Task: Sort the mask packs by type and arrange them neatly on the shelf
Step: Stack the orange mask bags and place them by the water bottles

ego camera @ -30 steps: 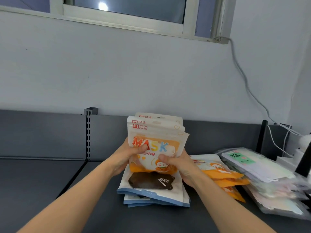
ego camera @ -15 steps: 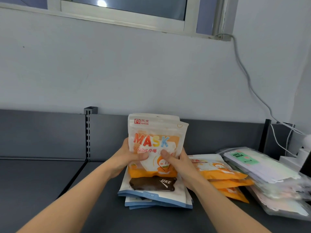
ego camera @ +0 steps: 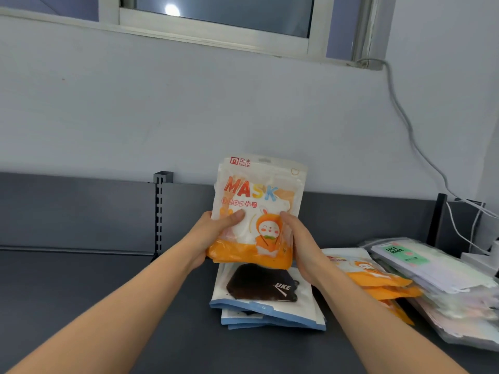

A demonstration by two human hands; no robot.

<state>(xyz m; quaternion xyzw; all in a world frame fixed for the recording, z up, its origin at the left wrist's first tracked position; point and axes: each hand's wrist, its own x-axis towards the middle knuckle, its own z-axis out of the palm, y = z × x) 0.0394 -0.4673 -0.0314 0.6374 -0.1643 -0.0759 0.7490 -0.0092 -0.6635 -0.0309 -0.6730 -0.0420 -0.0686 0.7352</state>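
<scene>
Bundle of orange rabbit MASK packs (ego camera: 259, 190) upright, left grip (ego camera: 213, 236) and right grip (ego camera: 299, 244) both clamped on its sides, above black-mask pack stack (ego camera: 259, 284) on shelf (ego camera: 81, 292).

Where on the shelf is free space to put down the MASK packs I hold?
Bare shelf lies left of the blue-edged stack, past the slotted upright too. Right is crowded: lying orange packs and clear packs lie side by side there.

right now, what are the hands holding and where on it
A small bundle of orange MASK packs, held upright. The left hand grips its lower left edge, thumb on the front; the right hand grips the lower right edge.
</scene>
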